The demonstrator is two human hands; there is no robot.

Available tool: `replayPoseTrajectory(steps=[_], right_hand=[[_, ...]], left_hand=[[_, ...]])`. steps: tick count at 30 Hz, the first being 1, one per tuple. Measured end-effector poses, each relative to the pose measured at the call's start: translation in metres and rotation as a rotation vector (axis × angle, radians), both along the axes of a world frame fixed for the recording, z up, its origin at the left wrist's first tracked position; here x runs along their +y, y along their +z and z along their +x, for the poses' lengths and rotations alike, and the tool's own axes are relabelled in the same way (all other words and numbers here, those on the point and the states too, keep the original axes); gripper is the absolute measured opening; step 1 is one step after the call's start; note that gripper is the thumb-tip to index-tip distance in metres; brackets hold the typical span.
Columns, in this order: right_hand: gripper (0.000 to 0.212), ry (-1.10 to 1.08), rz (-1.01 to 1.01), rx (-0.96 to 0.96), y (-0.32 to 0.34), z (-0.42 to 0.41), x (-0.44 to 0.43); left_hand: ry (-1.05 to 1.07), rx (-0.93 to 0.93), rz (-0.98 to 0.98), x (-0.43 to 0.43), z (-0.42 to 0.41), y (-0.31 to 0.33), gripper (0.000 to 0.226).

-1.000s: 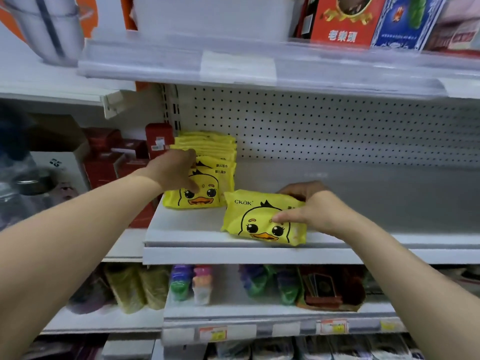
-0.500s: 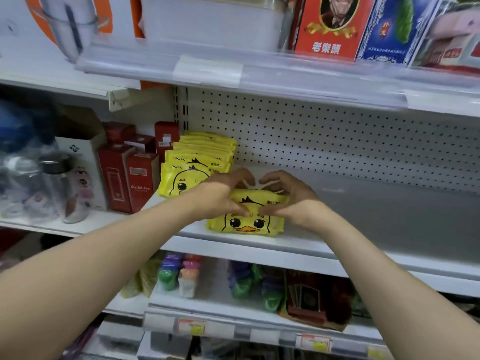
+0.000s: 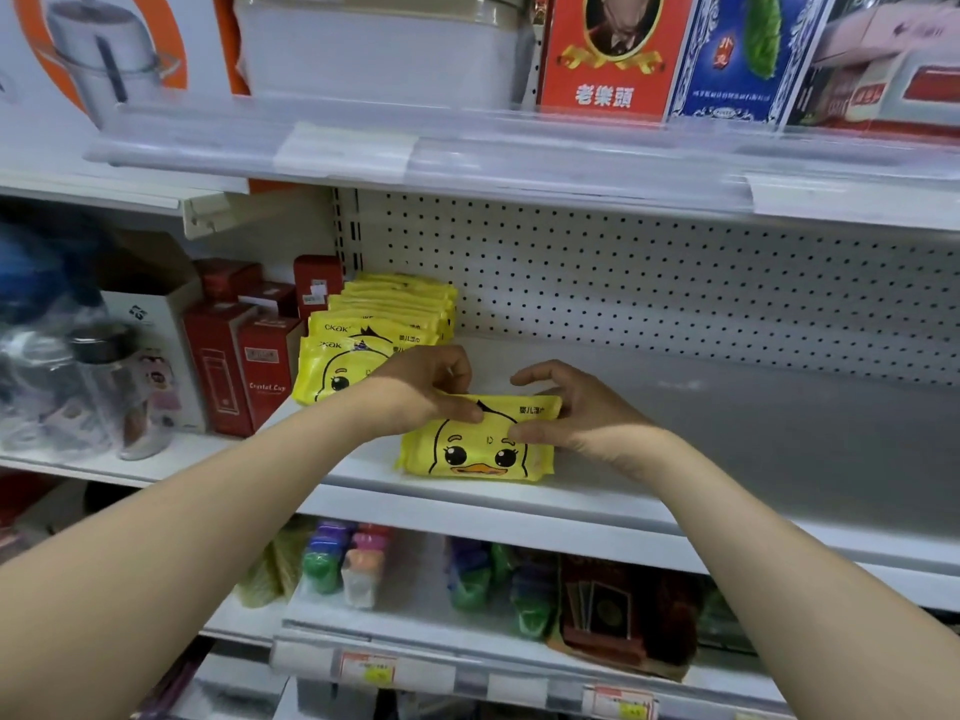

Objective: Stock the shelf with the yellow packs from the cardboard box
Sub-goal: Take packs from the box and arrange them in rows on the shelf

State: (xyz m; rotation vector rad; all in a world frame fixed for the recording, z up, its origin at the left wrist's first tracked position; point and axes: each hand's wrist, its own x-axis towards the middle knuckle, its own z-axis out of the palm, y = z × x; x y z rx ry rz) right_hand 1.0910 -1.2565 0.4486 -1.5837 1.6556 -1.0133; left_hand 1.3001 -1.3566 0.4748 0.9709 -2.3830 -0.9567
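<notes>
From the head view, we reach both forearms up and forward to the white shelf (image 3: 727, 444). Our left hand (image 3: 415, 392) pinches the top left edge of a yellow pack (image 3: 478, 449), thumb on its duck face, fingers curled over the back. Our right hand (image 3: 576, 407) grips the top right edge the same way, thumb in front, fingers arched behind. The pack stands on its long edge near the shelf front, tilted slightly back. Just left and behind it, apart from it, stands a row of packs (image 3: 374, 330) reaching back to the pegboard (image 3: 675, 283). Red boxes (image 3: 244, 356) stand left of that row. The shelf to the right of our hands is bare.
</notes>
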Motion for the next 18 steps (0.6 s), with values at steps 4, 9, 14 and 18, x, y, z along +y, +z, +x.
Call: replayPoseTrajectory(steps=[4, 9, 14, 18], right_hand=[[0.059, -0.065, -0.011, 0.058, -0.002, -0.015, -0.014], [0.054, -0.148, -0.076, 0.024, 0.002, -0.039, -0.024], [0.052, -0.196, -0.145, 0.047, 0.008, -0.058, -0.045], [0.052, -0.288, -0.213, 0.074, 0.009, -0.076, -0.075]], left_hand=[[0.031, -0.014, -0.051, -0.009, -0.017, -0.003, 0.035], [-0.1, -0.16, -0.088, -0.022, -0.045, 0.011, 0.065], [-0.182, -0.476, -0.324, -0.051, -0.087, 0.034, 0.067], [-0.176, -0.536, -0.438, -0.079, -0.119, 0.046, 0.062]])
